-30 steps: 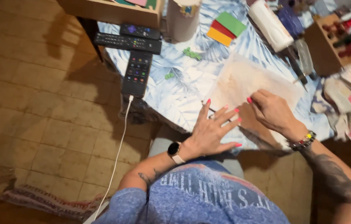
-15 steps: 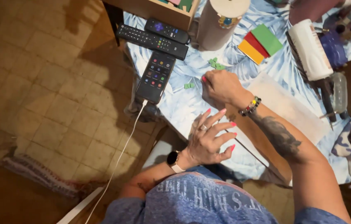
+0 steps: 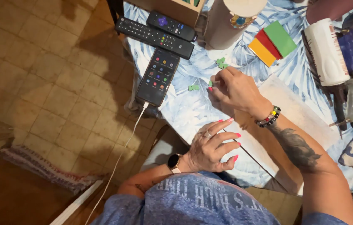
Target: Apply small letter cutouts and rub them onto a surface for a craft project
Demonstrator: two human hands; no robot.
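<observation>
My right hand (image 3: 235, 89) reaches across the blue leaf-print tablecloth (image 3: 193, 110), its fingertips pinched on a small green piece (image 3: 210, 83). More small green pieces lie close by: a pair (image 3: 193, 87) just left of the fingertips and a cluster (image 3: 221, 63) just beyond the hand. My left hand (image 3: 212, 146) rests at the near table edge with fingers spread and nothing in it, touching the corner of a pale translucent sheet (image 3: 297, 114). A watch is on that wrist, and a bead bracelet on the right one.
A phone (image 3: 158, 76) with a white cable lies left of the green pieces, with two black remotes (image 3: 153, 36) behind it. Farther back stand a beige cylinder (image 3: 226, 21), stacked yellow, red and green sheets (image 3: 272, 41) and a white roll (image 3: 326, 52). Tiled floor lies left.
My right hand has moved from the pale sheet forward and left to the green pieces and closed its fingertips on one. My left hand stays spread at the table edge. The view shifted.
</observation>
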